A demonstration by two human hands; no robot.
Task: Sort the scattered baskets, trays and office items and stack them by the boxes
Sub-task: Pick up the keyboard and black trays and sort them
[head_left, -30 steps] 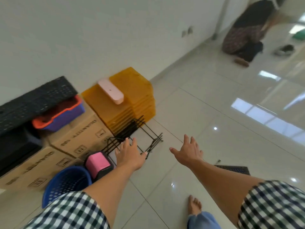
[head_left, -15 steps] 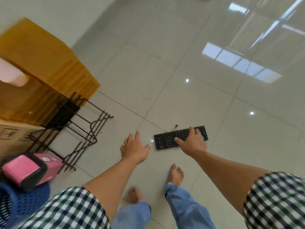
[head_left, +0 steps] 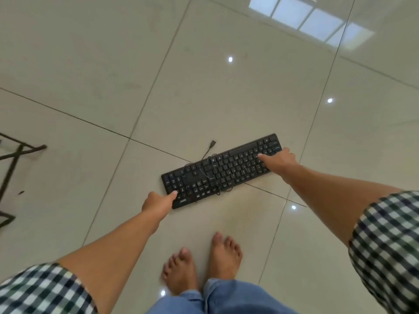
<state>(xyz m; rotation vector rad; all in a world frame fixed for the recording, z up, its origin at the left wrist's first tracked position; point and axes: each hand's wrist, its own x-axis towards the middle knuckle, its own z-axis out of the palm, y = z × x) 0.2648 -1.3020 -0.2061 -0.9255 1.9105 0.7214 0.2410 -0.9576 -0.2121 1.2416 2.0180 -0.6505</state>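
Black keyboard [head_left: 235, 165] flat on floor. Left hand [head_left: 156, 202] pinches its near-left corner, right hand [head_left: 280, 160] grips right end, thumbs on keys.

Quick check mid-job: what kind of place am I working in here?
Probably an indoor office or storeroom, not certain: glossy tiled floor mirroring a window and ceiling lights, a black keyboard lying on it, a black wire rack at the left edge.

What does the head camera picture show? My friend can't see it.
The left hand and right hand grip the ends of a black keyboard on a tiled floor, its cable draped over the keys. Bare feet stand nearby.
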